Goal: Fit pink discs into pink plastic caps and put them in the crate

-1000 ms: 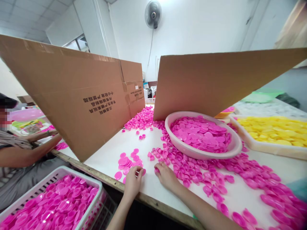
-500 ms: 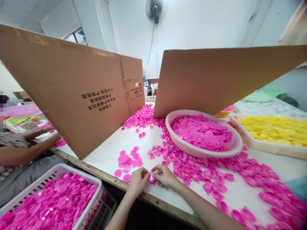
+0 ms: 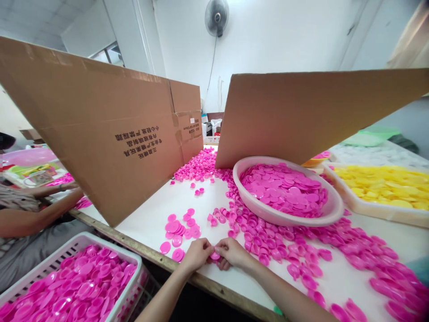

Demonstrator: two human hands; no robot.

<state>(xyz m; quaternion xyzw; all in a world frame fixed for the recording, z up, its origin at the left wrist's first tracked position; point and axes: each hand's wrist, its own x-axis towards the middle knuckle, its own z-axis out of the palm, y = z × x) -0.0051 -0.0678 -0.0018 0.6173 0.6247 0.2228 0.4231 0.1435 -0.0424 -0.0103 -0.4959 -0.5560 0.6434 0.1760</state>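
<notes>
Left hand (image 3: 198,254) and right hand (image 3: 232,252) meet above the counter (image 3: 144,219) at its front edge, both pinching one small pink piece (image 3: 215,256) between them. Loose pink discs (image 3: 174,226) lie left of the hands, near that edge; pink cups (image 3: 256,241) spread to the right. Beyond these stands a pale basin (image 3: 250,200) heaped with flat pink pieces; below the front edge, at left, a white basket (image 3: 138,264) holds pink parts.
</notes>
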